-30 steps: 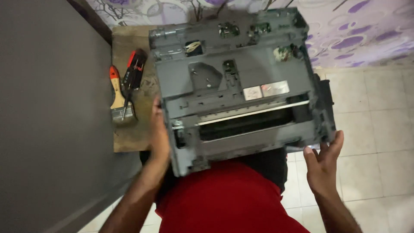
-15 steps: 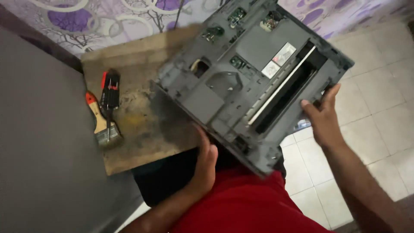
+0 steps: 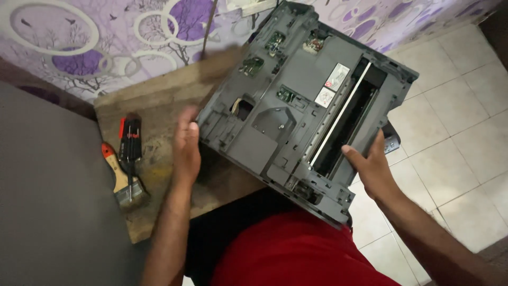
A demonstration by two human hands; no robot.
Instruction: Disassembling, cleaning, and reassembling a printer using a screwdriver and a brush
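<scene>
Two hands steady the grey printer chassis (image 3: 301, 114), tilted over the wooden board (image 3: 159, 114). Your left hand (image 3: 186, 145) presses flat on its left edge; your right hand (image 3: 373, 169) clasps the near rim. Keep fingers clear of the open slot.

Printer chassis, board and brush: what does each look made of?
Chassis: grey moulded plastic, matte, with ribs and clips; the pale bar across it looks metallic. Board: worn, stained wood, unfinished. Brush: apparently a wooden handle with an orange tip, a metal band and pale bristles.
</scene>
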